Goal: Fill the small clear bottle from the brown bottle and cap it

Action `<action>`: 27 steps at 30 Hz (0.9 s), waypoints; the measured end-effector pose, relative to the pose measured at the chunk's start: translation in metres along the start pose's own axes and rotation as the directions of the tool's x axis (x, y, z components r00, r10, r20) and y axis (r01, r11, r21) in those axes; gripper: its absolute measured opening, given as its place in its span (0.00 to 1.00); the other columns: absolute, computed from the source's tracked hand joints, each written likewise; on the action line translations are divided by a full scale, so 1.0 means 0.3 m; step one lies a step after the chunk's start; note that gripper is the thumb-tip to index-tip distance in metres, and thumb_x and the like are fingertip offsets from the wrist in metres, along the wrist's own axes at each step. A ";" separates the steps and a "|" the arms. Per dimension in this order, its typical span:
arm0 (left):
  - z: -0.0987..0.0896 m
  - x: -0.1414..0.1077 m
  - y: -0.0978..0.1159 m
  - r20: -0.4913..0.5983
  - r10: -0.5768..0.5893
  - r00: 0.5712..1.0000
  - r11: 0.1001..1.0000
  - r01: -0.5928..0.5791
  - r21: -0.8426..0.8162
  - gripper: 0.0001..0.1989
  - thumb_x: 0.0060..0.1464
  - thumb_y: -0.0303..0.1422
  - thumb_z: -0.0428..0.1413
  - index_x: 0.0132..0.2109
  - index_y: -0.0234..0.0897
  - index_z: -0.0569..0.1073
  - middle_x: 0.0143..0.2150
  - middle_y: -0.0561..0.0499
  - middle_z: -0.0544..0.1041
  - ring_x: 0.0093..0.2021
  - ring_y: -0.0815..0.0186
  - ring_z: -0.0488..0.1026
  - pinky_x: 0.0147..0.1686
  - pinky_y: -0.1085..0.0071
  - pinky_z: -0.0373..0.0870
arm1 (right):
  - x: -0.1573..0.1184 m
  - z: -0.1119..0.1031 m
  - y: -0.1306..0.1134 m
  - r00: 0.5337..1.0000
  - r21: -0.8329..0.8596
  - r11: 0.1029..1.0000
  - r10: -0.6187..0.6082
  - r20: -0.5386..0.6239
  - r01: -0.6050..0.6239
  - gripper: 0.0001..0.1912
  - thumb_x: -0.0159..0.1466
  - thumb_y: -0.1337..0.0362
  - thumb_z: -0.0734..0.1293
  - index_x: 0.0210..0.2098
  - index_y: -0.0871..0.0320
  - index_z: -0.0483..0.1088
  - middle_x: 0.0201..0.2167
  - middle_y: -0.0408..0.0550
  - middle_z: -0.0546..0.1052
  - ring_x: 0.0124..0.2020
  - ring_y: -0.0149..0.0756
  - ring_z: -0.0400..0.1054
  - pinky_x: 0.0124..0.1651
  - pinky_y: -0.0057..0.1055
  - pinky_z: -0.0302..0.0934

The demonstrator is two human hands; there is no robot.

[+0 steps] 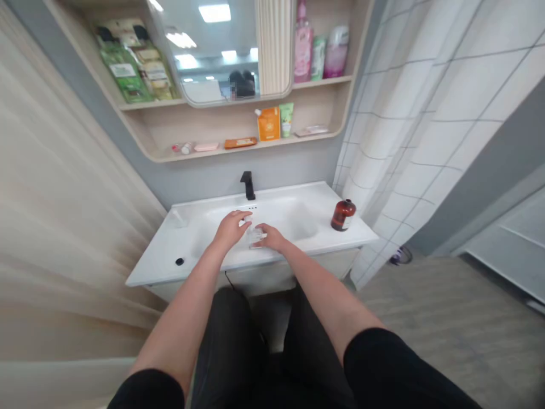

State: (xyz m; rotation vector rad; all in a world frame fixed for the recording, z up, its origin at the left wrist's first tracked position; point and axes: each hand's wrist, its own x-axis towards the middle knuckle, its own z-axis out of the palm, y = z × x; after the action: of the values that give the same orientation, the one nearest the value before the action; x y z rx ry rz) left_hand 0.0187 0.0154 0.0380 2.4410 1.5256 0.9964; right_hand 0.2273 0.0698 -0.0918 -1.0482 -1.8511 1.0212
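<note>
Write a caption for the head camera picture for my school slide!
Left hand and right hand touch a small clear object above a white rectangular sink.

between the left hand (232,230) and the right hand (272,237), a clear container (255,237) blocks the way across the white sink (157,267); the black faucet (248,186) stands at the back edge, the amber bottle (343,215) near the right corner, with open basin between them and the hands.

Bright, even light; edges stretched and smeared
</note>
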 end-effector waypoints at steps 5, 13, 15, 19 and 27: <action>-0.003 0.009 0.038 0.008 -0.056 0.998 0.998 0.056 0.038 0.19 0.64 0.34 0.62 0.60 0.41 0.83 0.50 0.45 0.84 0.42 0.58 0.79 0.54 0.61 0.76 | -0.002 -0.001 -0.012 1.000 -0.010 1.000 -0.004 -0.009 0.004 0.43 0.43 0.57 0.87 0.56 0.52 0.76 0.48 0.44 0.81 0.48 0.44 0.74 0.55 0.40 0.69; 0.008 -0.040 -0.056 -0.187 -0.348 0.919 0.891 0.263 -0.369 0.18 0.53 0.41 0.69 0.50 0.42 0.85 0.37 0.49 0.83 0.37 0.57 0.79 0.51 0.59 0.77 | -0.008 -0.009 -0.029 1.000 0.054 0.998 0.009 -0.014 -0.008 0.40 0.41 0.58 0.88 0.53 0.51 0.77 0.46 0.42 0.81 0.46 0.43 0.74 0.55 0.40 0.68; -0.018 -0.075 -0.108 -0.188 -0.469 0.863 0.801 0.325 -0.503 0.20 0.50 0.43 0.70 0.49 0.41 0.82 0.39 0.48 0.83 0.40 0.57 0.80 0.51 0.58 0.78 | -0.008 -0.009 -0.026 1.000 0.053 0.998 0.017 -0.010 -0.016 0.40 0.41 0.58 0.87 0.53 0.51 0.77 0.45 0.42 0.81 0.46 0.42 0.74 0.55 0.39 0.68; -0.139 -0.204 -0.275 -0.148 -0.646 0.749 0.641 0.426 -0.639 0.24 0.43 0.42 0.69 0.48 0.38 0.77 0.42 0.48 0.82 0.39 0.59 0.82 0.49 0.57 0.80 | -0.011 -0.008 -0.018 0.999 0.058 0.998 0.031 -0.018 -0.030 0.40 0.42 0.57 0.87 0.53 0.51 0.77 0.44 0.42 0.80 0.46 0.43 0.74 0.54 0.39 0.68; -0.424 -0.459 -0.665 -0.304 -0.763 0.570 0.596 0.803 0.010 0.12 0.42 0.35 0.65 0.38 0.41 0.77 0.37 0.47 0.82 0.44 0.48 0.80 0.50 0.54 0.76 | -0.013 -0.002 -0.013 1.000 0.086 0.996 0.017 -0.003 -0.017 0.40 0.42 0.53 0.86 0.53 0.52 0.76 0.44 0.43 0.80 0.45 0.43 0.74 0.54 0.40 0.68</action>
State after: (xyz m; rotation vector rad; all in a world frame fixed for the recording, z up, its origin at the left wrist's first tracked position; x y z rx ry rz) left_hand -0.2468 -0.0324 -0.0086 1.3440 2.5033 1.0245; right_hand 0.2280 0.0651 -0.0889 -1.0160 -1.7818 1.0978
